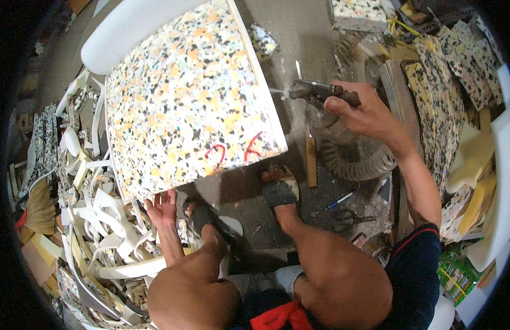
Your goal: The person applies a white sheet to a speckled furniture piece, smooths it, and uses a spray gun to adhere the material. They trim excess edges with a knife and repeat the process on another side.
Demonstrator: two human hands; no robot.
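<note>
A large cushion-shaped block of speckled rebonded foam (183, 99) takes up the upper left, with red marker strokes near its near edge. My left hand (164, 210) is at its near-left corner, palm up, fingers against the edge and partly hidden under it. In my right hand (370, 110) is a dark spray gun (313, 91), fingers wrapped around its handle. Its nozzle points left at the block's right side, with a short pale streak in front of it. A clear cup hangs below the gun, blurred against the floor.
White foam offcuts (114, 220) heap up on the left beside a straw broom (39, 212). A coiled air hose (359, 168), a wooden-handled tool (311, 162), a blue pen (341, 199) and scissors (351, 217) lie on the floor. Speckled foam slabs (439, 110) stack at the right.
</note>
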